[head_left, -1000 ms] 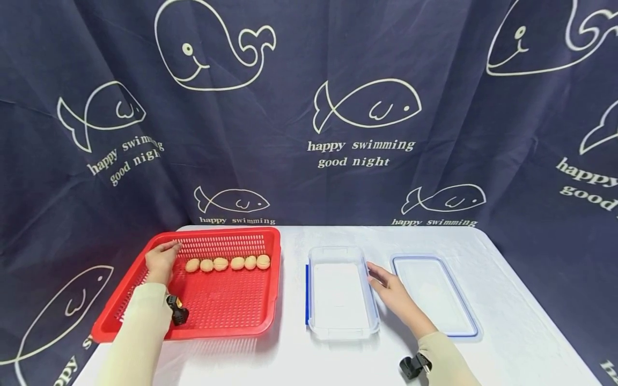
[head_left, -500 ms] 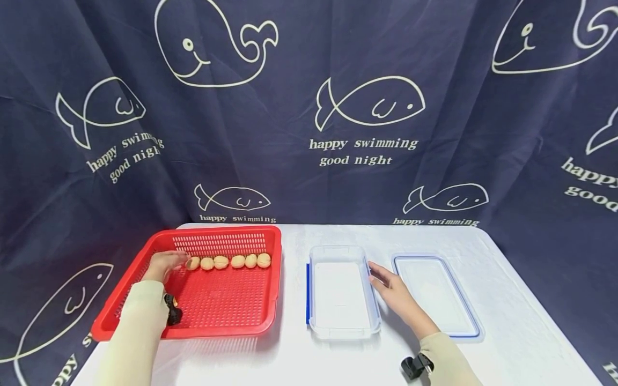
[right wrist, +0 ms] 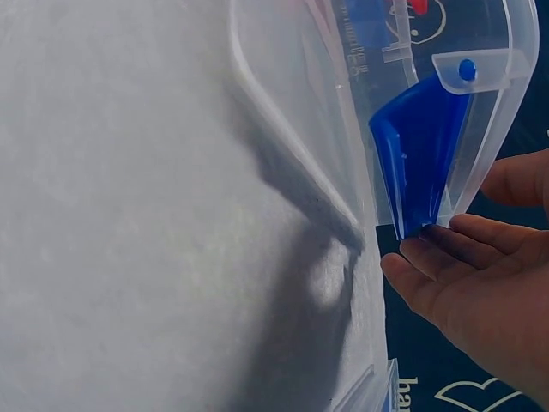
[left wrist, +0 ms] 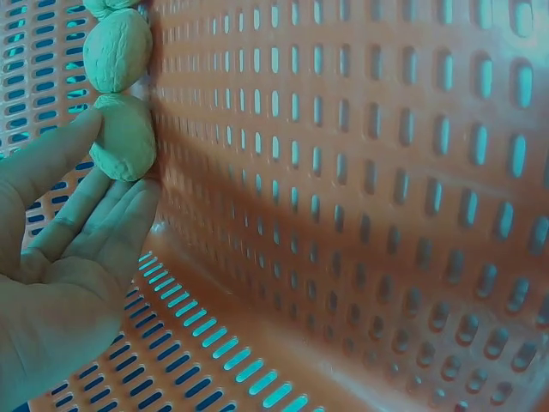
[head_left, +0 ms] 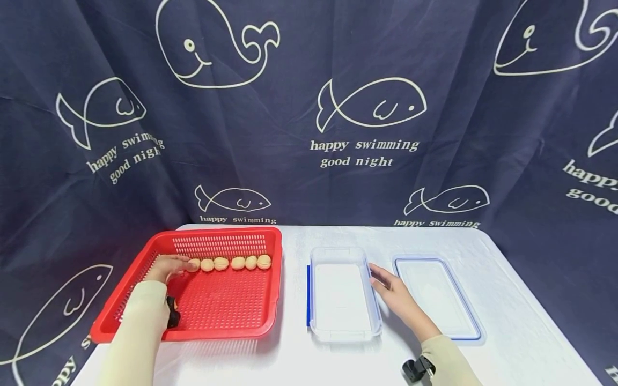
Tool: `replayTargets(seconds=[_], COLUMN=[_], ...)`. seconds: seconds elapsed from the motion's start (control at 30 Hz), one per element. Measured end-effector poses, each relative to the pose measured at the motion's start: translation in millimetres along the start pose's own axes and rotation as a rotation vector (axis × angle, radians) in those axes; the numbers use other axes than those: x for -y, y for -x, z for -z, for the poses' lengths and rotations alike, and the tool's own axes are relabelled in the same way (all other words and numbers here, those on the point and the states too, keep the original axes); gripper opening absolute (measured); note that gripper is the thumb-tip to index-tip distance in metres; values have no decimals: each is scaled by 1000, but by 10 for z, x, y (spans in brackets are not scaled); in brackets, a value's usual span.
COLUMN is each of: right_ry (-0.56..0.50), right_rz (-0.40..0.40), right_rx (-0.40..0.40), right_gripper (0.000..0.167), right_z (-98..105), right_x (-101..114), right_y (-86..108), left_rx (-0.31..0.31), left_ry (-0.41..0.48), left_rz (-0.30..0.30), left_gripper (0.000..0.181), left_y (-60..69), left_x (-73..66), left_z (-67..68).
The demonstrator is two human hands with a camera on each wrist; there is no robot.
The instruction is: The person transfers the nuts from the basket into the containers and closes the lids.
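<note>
In the red plastic basket, several walnuts lie in a row along the back wall. My left hand is at the row's left end. Its thumb and fingers pinch the end walnut, which still touches its neighbour. To the right stands a clear lidless container with blue side latches. My right hand is at its right side, fingers fairly straight. The fingertips touch the blue latch, and the thumb is by the rim.
A clear lid with a blue-edged seal lies flat right of the container, behind the right forearm. All stands on a white-covered table. A dark blue curtain with fish drawings hangs behind.
My left hand has moved from the basket's left back corner rightward and down to the end walnut, and now pinches it. The right hand and container stay in place.
</note>
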State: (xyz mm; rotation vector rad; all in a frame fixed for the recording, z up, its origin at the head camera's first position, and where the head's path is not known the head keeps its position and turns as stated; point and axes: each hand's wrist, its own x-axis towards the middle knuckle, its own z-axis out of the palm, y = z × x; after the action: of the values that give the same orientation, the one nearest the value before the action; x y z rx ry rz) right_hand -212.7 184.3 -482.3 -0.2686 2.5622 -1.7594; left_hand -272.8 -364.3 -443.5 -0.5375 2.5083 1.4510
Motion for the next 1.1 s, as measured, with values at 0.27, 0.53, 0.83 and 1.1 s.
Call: replayTargets(seconds=[0.27, 0.53, 0.83, 1.1], right_ry=[3, -6, -19, -24], right_rz=[1, 1, 7, 0], right_rx=[-6, -22, -29, -38], right_gripper=[46, 46, 45, 45], right_z=[2, -24, -45, -45], right_x=[3, -7, 13, 21], right_y=[22, 28, 45, 57], left_rx=[-33, -61, -95, -125], left_ry=[-57, -105, -183, -160], left_rz=[-21, -57, -83, -49], left_gripper=[47, 36, 33, 45], left_y=[18, 36, 44, 132], left_x=[-33, -61, -67, -88], left_z=[-34, -49, -20, 32])
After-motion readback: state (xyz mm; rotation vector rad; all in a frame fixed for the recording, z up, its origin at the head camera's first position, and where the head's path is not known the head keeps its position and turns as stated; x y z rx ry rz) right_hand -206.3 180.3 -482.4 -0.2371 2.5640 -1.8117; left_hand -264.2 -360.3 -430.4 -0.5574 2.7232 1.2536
